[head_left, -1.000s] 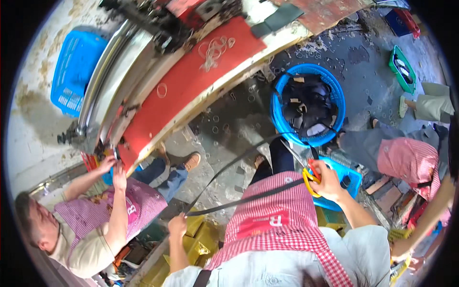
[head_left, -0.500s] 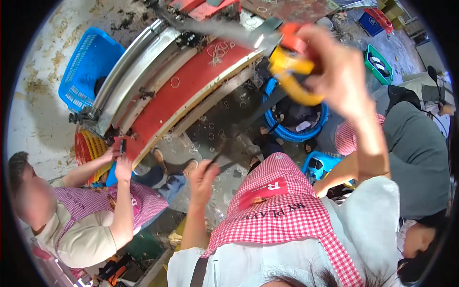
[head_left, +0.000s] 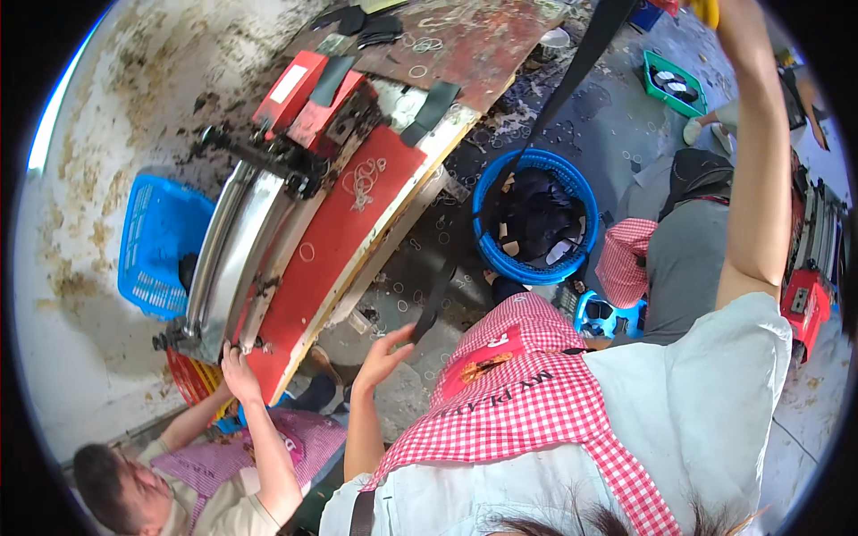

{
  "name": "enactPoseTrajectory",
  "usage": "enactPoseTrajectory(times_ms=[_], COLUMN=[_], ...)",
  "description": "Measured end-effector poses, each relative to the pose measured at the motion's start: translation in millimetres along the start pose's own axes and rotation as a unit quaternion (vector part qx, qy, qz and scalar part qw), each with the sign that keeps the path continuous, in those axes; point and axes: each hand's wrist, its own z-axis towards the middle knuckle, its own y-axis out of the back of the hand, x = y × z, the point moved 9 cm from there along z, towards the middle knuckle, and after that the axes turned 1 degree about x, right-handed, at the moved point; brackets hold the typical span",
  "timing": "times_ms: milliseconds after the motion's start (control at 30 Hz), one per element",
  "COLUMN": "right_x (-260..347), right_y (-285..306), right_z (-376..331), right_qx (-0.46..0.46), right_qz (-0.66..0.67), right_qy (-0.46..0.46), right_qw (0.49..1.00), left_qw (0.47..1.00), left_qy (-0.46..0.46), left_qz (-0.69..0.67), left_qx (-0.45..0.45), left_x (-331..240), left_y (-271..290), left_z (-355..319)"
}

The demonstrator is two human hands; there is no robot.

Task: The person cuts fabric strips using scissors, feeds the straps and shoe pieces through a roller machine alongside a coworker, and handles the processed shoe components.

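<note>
Raised to the top right edge, my right hand [head_left: 740,16] grips a yellow-handled tool [head_left: 705,11]; most of the tool and the fingers are cut off by the frame. A long black strip [head_left: 581,73] comes down from the top, passes over the blue round basket [head_left: 487,192] and ends at my left hand [head_left: 382,359]. The left thumb and fingertips meet at the strip's lower end, in front of my checked apron. Dark pieces and some pale ones lie in the basket.
At left a curved metal-railed machine [head_left: 241,223] stands on a red-topped bench [head_left: 335,241]. A co-worker's hand [head_left: 239,371] touches its near end. Another person [head_left: 697,241] bends down at right, near a red machine [head_left: 806,308]. A green basket [head_left: 657,67] sits farther back.
My right hand has swung up and right with the tool, drawing the black strip up over the basket. My left hand has dropped slightly. The view has shifted.
</note>
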Motion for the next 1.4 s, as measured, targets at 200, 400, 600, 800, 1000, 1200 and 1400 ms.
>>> enactPoseTrajectory(times_ms=[200, 400, 600, 800, 1000, 1200, 1400], right_x=[-13, 34, -11, -139, -58, 56, 48], right_y=[-99, -49, -13, -35, -135, -203, -201], right_z=[-75, -80, -105, -231, -357, -425, -400], right_qx=[0.282, 0.122, 0.149, 0.04, -0.067, 0.185, 0.183], right_qz=[0.118, -0.209, -0.235, -0.233, 0.258, 0.505, 0.431], right_qy=[-0.079, 0.082, -0.146, -0.289, -0.345, -0.442, -0.412], right_qw=[0.949, 0.967, 0.949, 0.928, 0.9, 0.718, 0.781], left_qw=[0.942, 0.958, 0.918, 0.926, 0.98, 0.974, 0.97], left_qy=[-0.33, -0.175, -0.269, -0.31, -0.182, -0.207, -0.199], left_qz=[-0.008, -0.208, -0.288, -0.204, -0.027, -0.015, -0.005], left_qx=[-0.065, 0.095, 0.038, 0.072, 0.079, 0.096, 0.141], left_x=[-241, -243, -208, -220, -240, -245, -227], left_y=[-16, -52, 42, 82, 29, 5, -2], left_z=[67, 84, 36, 37, 67, 63, 38])
